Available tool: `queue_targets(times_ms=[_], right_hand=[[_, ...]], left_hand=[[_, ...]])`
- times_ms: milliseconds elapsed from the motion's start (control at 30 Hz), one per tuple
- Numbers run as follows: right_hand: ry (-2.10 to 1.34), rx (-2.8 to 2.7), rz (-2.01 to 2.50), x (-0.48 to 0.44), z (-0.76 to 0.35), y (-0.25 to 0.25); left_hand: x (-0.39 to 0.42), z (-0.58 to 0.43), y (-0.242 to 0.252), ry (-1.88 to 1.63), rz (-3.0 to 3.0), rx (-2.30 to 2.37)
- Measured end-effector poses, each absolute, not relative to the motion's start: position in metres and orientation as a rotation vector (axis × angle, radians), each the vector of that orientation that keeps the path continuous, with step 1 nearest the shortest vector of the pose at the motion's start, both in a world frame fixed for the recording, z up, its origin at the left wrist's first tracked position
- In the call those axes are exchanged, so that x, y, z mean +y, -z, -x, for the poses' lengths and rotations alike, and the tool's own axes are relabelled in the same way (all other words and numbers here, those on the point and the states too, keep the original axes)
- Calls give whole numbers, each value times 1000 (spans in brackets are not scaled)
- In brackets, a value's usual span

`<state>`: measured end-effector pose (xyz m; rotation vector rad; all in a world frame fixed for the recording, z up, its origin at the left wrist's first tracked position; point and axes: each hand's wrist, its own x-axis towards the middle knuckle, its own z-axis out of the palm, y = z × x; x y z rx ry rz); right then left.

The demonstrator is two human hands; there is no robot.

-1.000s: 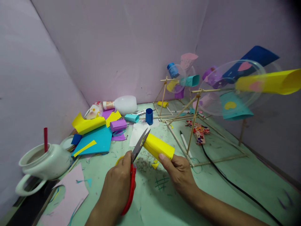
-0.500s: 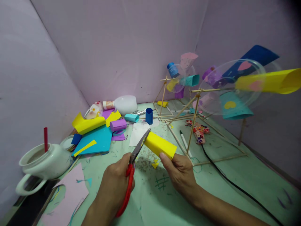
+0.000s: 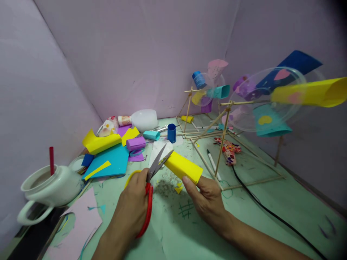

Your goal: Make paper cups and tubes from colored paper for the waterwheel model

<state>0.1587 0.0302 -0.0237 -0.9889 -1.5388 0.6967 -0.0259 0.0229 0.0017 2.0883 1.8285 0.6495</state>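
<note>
My left hand (image 3: 132, 207) is closed round the handles of a pair of scissors (image 3: 149, 196), one red and one yellow. Their blades stand apart, with one tip at the far end of a rolled yellow paper tube (image 3: 184, 167). That tube is pinched at its near end by my right hand (image 3: 207, 196), thumb on top and fingers underneath. Beneath it on the table lie small yellow paper scraps (image 3: 178, 188). Beyond the blades, a dark blue paper tube (image 3: 171, 133) stands upright, with a teal tube (image 3: 151, 135) and a purple tube (image 3: 136, 143) on their sides to its left.
Two stick frames bearing paper-cup wheels (image 3: 284, 97) fill the right side. A hot glue gun (image 3: 229, 150) with a black cord lies inside the nearer frame. At left are a white pot (image 3: 54, 186), a blue sheet (image 3: 114, 162) and cut pink paper (image 3: 84, 216).
The scissors have opened, their blades spreading apart at the yellow tube's far end. My left hand has shifted slightly left; my right hand has barely moved.
</note>
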Motion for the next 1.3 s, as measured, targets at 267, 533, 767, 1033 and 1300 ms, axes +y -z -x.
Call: queue_targets(times_ms=[267,533,767,1033,1300], right_hand=[[-597,-1603,984,29,-159,21],[-554,-1581,968,30,-158,23],[-499,-1580,984,32,-158,27],[-518,-1587,1003,31,-160,24],[-809,-1517,1297,38,-158,30]], left_hand=[[20,26,12,-660,-2278,1903],[21,33,21,-803,-2599,1913],[22,35,22,-909,-2703,1835],[19,28,10,-879,-2126,1589],[21,35,0,-1057,-1630,1592]])
